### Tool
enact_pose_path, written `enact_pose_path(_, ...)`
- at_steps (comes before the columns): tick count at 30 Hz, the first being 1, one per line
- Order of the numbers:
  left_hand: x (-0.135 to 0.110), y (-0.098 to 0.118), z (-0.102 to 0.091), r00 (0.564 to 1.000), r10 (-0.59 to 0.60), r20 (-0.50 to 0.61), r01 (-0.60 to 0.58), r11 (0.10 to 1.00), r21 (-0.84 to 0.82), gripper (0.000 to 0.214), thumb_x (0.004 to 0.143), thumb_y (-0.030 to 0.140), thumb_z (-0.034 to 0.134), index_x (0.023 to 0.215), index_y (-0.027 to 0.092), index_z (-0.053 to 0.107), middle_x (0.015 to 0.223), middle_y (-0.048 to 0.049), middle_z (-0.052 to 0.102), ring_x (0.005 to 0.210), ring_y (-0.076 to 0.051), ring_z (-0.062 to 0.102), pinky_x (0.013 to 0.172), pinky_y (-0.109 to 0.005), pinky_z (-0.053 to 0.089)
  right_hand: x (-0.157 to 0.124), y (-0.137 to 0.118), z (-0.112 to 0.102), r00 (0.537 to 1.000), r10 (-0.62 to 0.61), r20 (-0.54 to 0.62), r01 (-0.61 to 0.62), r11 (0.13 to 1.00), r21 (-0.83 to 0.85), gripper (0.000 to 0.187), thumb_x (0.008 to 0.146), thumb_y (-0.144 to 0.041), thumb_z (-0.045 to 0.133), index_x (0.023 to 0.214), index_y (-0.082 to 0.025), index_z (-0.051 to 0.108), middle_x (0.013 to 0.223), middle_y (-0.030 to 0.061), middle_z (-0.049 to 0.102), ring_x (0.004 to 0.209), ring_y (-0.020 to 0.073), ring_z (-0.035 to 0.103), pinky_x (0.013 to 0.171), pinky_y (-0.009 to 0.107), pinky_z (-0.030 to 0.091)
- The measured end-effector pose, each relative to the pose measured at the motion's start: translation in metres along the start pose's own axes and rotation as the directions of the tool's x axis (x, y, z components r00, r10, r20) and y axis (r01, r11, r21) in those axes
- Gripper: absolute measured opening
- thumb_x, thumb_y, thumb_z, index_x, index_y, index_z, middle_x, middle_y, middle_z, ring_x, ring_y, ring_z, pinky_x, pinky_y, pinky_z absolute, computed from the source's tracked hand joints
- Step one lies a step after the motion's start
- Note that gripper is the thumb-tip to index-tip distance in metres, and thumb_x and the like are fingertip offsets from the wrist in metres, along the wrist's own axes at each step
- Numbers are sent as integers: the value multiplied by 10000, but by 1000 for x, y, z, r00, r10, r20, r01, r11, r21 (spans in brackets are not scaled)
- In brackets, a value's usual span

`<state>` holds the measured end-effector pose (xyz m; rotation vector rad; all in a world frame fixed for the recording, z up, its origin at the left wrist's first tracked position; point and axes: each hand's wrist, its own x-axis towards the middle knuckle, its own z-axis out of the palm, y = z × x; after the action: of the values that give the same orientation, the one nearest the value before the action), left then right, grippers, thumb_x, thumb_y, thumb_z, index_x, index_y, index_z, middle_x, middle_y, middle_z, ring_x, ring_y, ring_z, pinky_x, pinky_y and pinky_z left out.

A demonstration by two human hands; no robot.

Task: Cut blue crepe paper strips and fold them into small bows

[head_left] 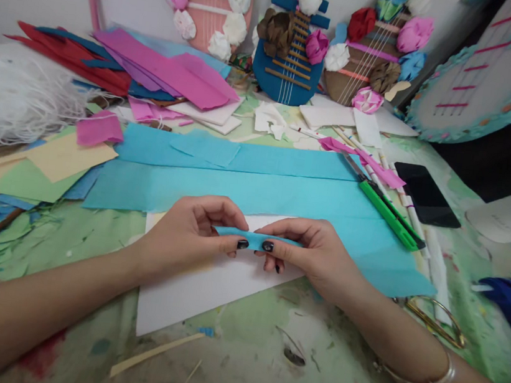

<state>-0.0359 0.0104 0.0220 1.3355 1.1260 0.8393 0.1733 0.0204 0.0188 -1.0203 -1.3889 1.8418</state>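
Observation:
Between my two hands a narrow folded strip of blue crepe paper [256,240] is stretched level. My left hand [201,225] pinches its left part, thumb on top and fingers behind. My right hand [305,245] pinches the right part the same way, the two thumbs close together. Below them lies a white sheet [185,298]. Just beyond my hands, wide blue crepe paper sheets [237,189] are spread on the table. A green box cutter [391,214] rests on their right end, blade out.
Gold-handled scissors [436,321] and a black phone [427,194] lie to the right. Coloured paper scraps [51,171] and white string [27,98] are piled on the left. Paper-flowered instrument models, one a blue lute shape [287,73], stand along the back.

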Motion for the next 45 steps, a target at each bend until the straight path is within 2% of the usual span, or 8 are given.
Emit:
enact_pose_path(7, -1, 9, 5, 998, -32, 57, 31, 999, 8, 155, 694, 205, 716, 814, 169, 624, 785, -4, 703, 532, -76, 595, 439, -138, 438, -1, -3, 4, 999, -1, -34, 0, 999, -40, 140, 723, -242, 739, 829, -152, 737, 592, -6, 666, 527, 89, 592, 541, 217, 492)
enact_pose_path(12, -2, 8, 4, 995, -16, 95, 9, 998, 68, 113, 738, 219, 692, 824, 174, 632, 762, 1, 710, 554, -85, 631, 490, -147, 471, -2, -4, 7, 999, -9, -41, 5, 997, -75, 104, 718, -209, 729, 810, -162, 743, 593, -9, 663, 533, 90, 602, 528, 208, 493)
enact_pose_path(18, -2, 3, 5, 998, 19, 52, -24, 995, 99, 125, 719, 209, 707, 822, 179, 642, 750, 2, 705, 581, -107, 651, 512, -168, 495, -2, -2, 10, 998, -13, -61, 7, 995, -102, 196, 685, -278, 771, 844, -169, 739, 664, 11, 697, 547, 107, 631, 545, 235, 536)
enact_pose_path(22, -4, 2, 7, 998, 62, 23, -65, 986, 154, 116, 708, 199, 725, 795, 175, 653, 744, -1, 711, 654, -128, 681, 571, -174, 524, -3, -1, 12, 997, 19, -71, -27, 993, -114, 222, 697, -348, 773, 760, -141, 725, 604, 25, 686, 522, 105, 627, 547, 234, 546)
enact_pose_path(29, -3, 1, 4, 999, 20, -49, -9, 977, 213, 127, 683, 219, 769, 755, 178, 672, 732, 3, 748, 697, -155, 715, 569, -159, 525, -3, 0, 9, 991, 30, -133, -35, 999, -37, 151, 666, -266, 787, 727, -136, 738, 591, 33, 704, 545, 121, 668, 577, 238, 581)
enact_pose_path(33, -1, 1, 0, 999, -42, -29, 46, 991, 130, 156, 690, 241, 769, 812, 182, 691, 763, -14, 759, 734, -183, 731, 625, -194, 563, -1, 0, 7, 989, 58, -135, -53, 998, 41, 189, 634, -279, 812, 749, -144, 747, 625, 40, 722, 584, 147, 698, 603, 259, 604)
enact_pose_path(40, 3, -3, -7, 992, -100, 77, 114, 971, -212, 236, 808, 343, 686, 954, 157, 674, 840, -78, 764, 802, -210, 737, 751, -242, 580, 2, -2, -2, 983, 124, -138, -109, 988, 113, 217, 657, -283, 818, 786, -126, 742, 653, 65, 736, 598, 152, 715, 574, 213, 605)
enact_pose_path(45, 3, -4, -8, 992, -77, 104, 101, 964, -244, 241, 816, 300, 686, 1010, 160, 654, 884, -83, 763, 856, -196, 731, 777, -217, 568, 3, 1, -6, 986, 119, -113, -104, 986, 128, 213, 679, -285, 809, 804, -127, 738, 677, 68, 743, 603, 148, 719, 574, 191, 598)
